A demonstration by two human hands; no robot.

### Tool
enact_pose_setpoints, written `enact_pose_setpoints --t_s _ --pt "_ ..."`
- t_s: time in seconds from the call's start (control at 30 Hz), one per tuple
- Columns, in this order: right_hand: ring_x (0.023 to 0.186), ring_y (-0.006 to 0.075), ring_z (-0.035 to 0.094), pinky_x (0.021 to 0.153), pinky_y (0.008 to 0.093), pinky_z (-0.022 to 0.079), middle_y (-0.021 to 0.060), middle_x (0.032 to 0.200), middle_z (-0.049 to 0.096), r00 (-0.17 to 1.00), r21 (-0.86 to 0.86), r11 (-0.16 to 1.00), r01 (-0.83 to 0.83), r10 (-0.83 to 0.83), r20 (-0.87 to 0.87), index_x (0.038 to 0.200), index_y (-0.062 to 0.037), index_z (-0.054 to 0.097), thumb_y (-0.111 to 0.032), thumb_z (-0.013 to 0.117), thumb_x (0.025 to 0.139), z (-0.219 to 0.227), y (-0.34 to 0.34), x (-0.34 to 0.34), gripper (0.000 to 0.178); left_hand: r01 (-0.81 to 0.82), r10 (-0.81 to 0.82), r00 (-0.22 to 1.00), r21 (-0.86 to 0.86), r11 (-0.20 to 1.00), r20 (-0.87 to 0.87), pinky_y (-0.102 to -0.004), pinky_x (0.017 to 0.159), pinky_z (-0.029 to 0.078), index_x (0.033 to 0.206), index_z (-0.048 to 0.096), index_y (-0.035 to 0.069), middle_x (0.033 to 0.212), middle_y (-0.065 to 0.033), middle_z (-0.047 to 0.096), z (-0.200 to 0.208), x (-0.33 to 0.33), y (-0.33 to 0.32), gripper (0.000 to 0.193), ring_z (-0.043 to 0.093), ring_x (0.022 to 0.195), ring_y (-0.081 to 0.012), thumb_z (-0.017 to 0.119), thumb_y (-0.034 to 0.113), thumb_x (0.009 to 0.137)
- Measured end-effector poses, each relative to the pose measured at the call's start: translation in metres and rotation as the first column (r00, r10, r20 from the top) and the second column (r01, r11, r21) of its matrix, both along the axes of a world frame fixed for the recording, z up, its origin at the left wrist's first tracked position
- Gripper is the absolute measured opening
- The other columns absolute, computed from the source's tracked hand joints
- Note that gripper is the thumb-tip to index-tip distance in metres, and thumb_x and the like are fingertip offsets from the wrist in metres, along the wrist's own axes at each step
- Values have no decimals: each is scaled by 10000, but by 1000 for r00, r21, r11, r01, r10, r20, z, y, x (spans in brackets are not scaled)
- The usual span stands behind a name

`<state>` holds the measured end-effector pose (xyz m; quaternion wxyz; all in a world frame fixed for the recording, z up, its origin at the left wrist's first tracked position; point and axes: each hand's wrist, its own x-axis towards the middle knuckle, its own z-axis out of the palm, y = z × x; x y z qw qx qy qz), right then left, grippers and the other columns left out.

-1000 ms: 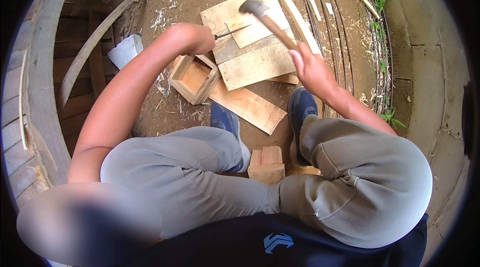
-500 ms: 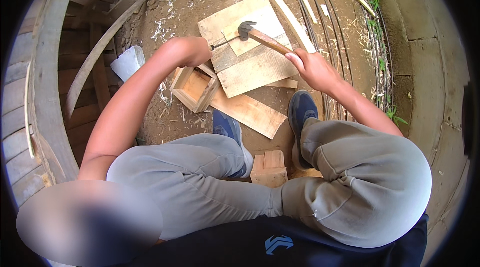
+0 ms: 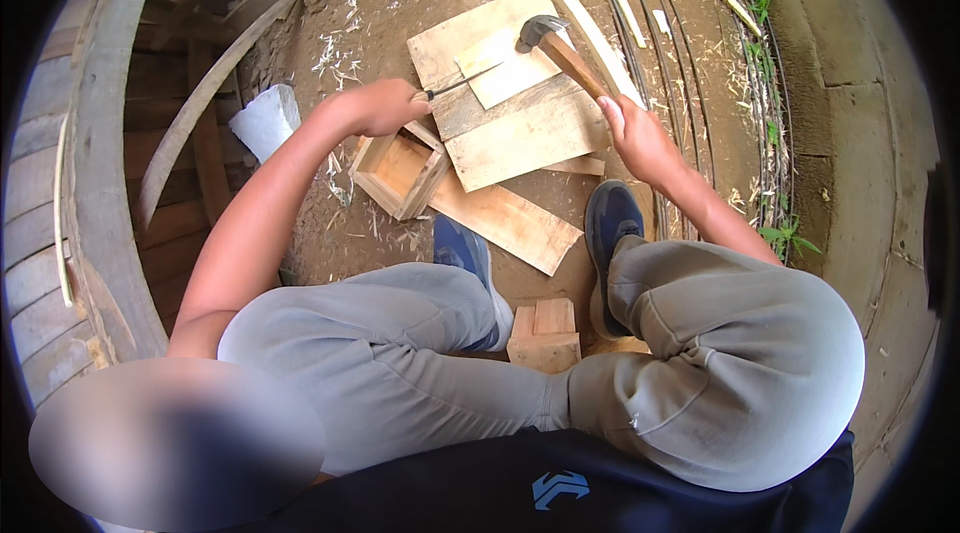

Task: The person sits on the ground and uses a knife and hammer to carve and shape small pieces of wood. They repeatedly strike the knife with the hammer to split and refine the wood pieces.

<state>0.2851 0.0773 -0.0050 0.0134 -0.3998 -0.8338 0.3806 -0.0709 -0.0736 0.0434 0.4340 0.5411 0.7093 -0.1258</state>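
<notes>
My left hand (image 3: 394, 107) is closed round the handle of a thin, dark-shafted tool like a screwdriver (image 3: 456, 85). Its shaft points right across a small pale wooden piece (image 3: 503, 71), which lies on larger boards (image 3: 525, 145). The handle is hidden in my fist. In my right hand (image 3: 640, 140) is a claw hammer (image 3: 572, 63), gripped by its wooden handle. The hammer's dark head is above and to the right of the shaft, apart from it. Below my left hand sits an open wooden box (image 3: 402, 176).
A long plank (image 3: 510, 228) lies in front of my shoes, and a small wooden block (image 3: 545, 335) sits between my feet. Dark rods (image 3: 672, 63) run along the ground at right. A wooden frame (image 3: 105, 163) stands at left, near a whitish chunk (image 3: 266, 123). Shavings litter the dirt.
The hammer head has moved up and right, away from the tool's shaft. My left hand keeps its hold on the tool. The whole view has shifted slightly.
</notes>
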Motion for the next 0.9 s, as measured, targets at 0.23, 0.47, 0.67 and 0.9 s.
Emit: enact_pose_setpoints --t_s 0.23,0.47,0.67,0.9 --pt "878 545 625 784 571 483 355 860 649 999 -25 999 -22 24 49 958 54 618 -506 395 1089 6 6 -2 617 -190 182 980 104 976 80 -401 789 511 1070 651 -40 944 -215 704 -29 -16 -32 523 634 821 -258 536 469 1041" --pt "911 546 623 810 575 482 359 888 652 995 -61 998 -33 38 94 970 49 621 -517 393 1086 12 6 -11 620 -434 417 853 -18 901 313 -282 479 345 827 559 75 645 33 438 -40 -24 -51 480 412 531 -93 544 504 1042" --pt "913 546 631 804 574 491 366 896 657 994 -22 998 -59 61 88 985 62 633 -498 419 1081 19 0 -12 607 -375 497 822 -392 840 278 -279 450 311 809 569 78 610 30 442 -4 -24 -31 500 390 492 -89 537 520 1040" --pt "860 543 632 777 566 491 366 849 644 997 23 998 -56 55 56 947 71 627 -467 422 1089 23 0 -10 593 -191 154 977 -276 942 -149 -353 425 380 894 646 -15 668 -75 574 78 -10 8 574 489 484 -160 517 527 1030"
